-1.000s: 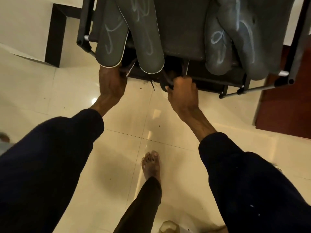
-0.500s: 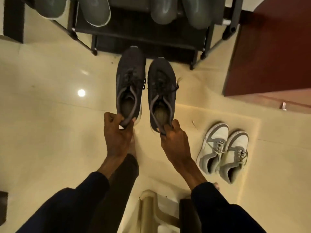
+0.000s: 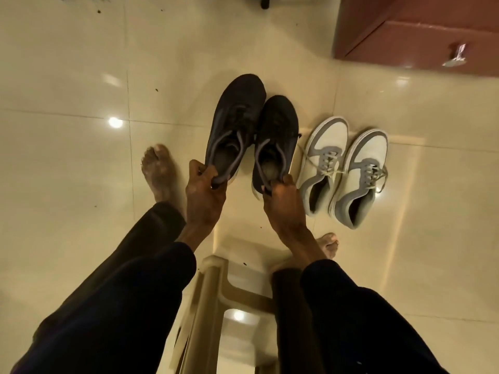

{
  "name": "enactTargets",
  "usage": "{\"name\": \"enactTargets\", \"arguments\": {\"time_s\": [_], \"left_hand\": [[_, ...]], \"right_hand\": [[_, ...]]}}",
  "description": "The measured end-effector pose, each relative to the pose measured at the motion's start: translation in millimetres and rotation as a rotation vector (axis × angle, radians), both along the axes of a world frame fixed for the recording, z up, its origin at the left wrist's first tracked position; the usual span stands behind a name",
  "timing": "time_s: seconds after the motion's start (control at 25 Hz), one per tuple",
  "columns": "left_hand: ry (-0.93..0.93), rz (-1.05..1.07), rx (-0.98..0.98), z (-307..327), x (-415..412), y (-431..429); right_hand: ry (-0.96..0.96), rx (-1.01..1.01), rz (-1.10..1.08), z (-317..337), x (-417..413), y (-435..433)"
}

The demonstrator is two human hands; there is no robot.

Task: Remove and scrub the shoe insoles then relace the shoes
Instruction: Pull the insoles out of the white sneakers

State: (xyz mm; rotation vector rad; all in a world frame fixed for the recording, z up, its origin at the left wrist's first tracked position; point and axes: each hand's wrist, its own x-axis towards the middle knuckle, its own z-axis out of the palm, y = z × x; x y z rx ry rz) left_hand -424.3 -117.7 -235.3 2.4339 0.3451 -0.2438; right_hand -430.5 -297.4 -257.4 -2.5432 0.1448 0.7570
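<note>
Dark shoes [image 3: 251, 130] side by side, heels pinched, laced.

Both arms are extending forward and down, dark navy long sleeves covering them to the wrists. Left hand [image 3: 205, 190] is pinching closed, thumb on top and fingers [image 3: 198, 168] curling under, gripping the heel collar of the left dark grey lace-up sneaker [image 3: 234, 125]. Right hand [image 3: 283, 203] is doing the same on the right dark grey lace-up sneaker [image 3: 276, 136], thumb over the heel rim. Wrists are roughly level, hands apart. Both bare feet are planted on the floor.
</note>
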Motion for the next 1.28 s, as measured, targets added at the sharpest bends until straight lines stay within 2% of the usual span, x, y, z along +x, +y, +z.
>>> {"name": "enactTargets", "arguments": {"time_s": [0.2, 0.4, 0.64, 0.76, 0.8, 0.96, 1.12, 1.28], "left_hand": [[0.174, 0.023, 0.088, -38, -25, 5], [0.385, -0.008, 0.043, -39, -42, 13], [0.259, 0.022, -0.060, 8, 4, 42], [0.207, 0.031, 0.100, 35, 40, 74], [0.184, 0.044, 0.084, 47, 52, 86], [0.172, 0.058, -0.206, 108, 94, 119], [0.081, 0.121, -0.256, 159, 154, 170], [-0.060, 0.166, -0.245, 199, 229, 205]], "right_hand": [[0.034, 0.081, -0.024, -27, -14, 7], [0.110, 0.007, 0.030, -22, -31, 7], [0.069, -0.057, 0.068, 34, 6, 17], [-0.002, -0.053, 0.123, 75, 48, 32], [-0.039, -0.050, 0.133, 92, 65, 42], [-0.167, -0.041, 0.134, 143, 130, 82], [-0.253, -0.024, 0.189, 185, 202, 125], [-0.379, 0.050, 0.133, 223, 274, 168]]}}
